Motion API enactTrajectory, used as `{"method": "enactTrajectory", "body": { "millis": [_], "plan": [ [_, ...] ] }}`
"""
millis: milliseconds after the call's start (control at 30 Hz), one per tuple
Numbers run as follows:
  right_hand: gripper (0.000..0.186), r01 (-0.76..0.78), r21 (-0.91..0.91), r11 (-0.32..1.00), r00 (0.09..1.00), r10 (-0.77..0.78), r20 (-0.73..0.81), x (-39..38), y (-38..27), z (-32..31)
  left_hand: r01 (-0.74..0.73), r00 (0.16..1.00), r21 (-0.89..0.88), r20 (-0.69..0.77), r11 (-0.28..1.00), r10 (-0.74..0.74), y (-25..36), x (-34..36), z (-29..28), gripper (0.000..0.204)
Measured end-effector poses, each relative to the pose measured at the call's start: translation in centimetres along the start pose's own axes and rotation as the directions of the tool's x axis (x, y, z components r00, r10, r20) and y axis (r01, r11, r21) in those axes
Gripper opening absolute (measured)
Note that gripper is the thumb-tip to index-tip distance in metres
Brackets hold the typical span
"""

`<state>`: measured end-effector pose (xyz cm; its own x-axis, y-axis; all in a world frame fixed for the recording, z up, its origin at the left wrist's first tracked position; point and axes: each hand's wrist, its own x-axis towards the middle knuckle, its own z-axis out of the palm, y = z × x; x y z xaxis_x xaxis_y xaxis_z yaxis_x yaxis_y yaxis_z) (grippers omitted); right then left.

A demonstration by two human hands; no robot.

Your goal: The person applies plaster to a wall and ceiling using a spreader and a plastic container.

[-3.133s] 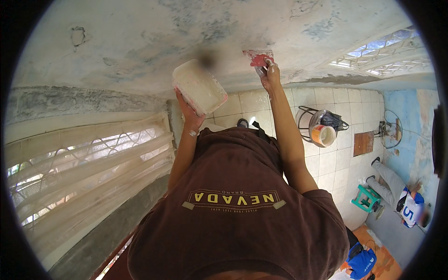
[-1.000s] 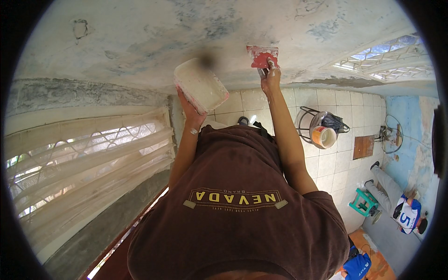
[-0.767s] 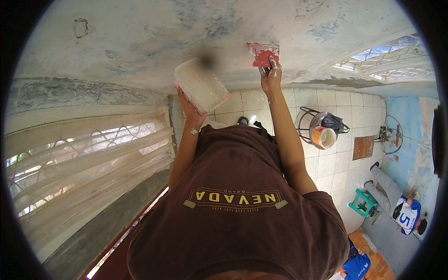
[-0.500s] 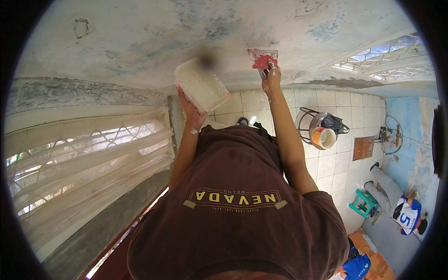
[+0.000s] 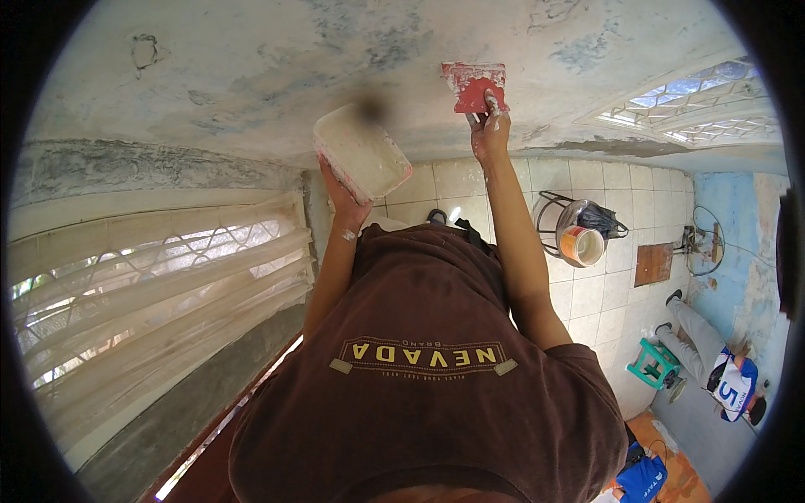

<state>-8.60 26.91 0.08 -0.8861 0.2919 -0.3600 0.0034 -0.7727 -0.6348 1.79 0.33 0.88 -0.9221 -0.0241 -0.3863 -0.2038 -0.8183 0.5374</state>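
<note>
My right hand (image 5: 490, 130) grips a red putty knife (image 5: 478, 90) whose wide blade is smeared with white filler. Its blade lies against the pale, patchy wall (image 5: 277, 75). My left hand (image 5: 345, 194) holds a whitish rectangular tub (image 5: 365, 155) by its side, tilted, with red-stained edges. White filler coats the inside of the tub. A dark blurred spot covers part of its upper rim. White smears mark my left wrist and the fingers of my right hand.
A sheer curtain (image 5: 168, 260) hangs over a window at left. On the tiled floor (image 5: 587, 306) at right stands a stool bearing a bucket (image 5: 580, 246) and black bag (image 5: 599, 220). Farther off are a green stool (image 5: 653, 364) and a person (image 5: 728, 381). A grille window (image 5: 688, 105) is upper right.
My right hand has moved the putty knife up along the wall, away from me. My left hand and the tub stay in place.
</note>
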Motion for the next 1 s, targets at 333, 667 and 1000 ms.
{"method": "enactTrajectory", "body": {
  "millis": [333, 667, 1000],
  "plan": [
    [0.029, -0.051, -0.105, 0.993, 0.999, 0.049, -0.018, 2.7, 4.2, -4.5, 0.03, 0.998, -0.027, 0.052, 0.999, -0.029, -0.3, 0.4, -0.7, 0.073],
    [0.016, -0.078, -0.121, 0.99, 0.988, 0.06, -0.144, 2.3, 5.6, -5.4, 0.022, 0.998, 0.012, 0.052, 1.0, -0.022, -0.2, -0.1, -0.5, 0.074],
    [0.024, 0.113, 0.059, 0.992, 0.98, -0.121, 0.159, -2.3, -7.0, 5.6, 0.031, 0.994, 0.027, 0.102, 0.999, -0.034, -0.2, -0.7, -2.1, 0.073]
  ]
}}
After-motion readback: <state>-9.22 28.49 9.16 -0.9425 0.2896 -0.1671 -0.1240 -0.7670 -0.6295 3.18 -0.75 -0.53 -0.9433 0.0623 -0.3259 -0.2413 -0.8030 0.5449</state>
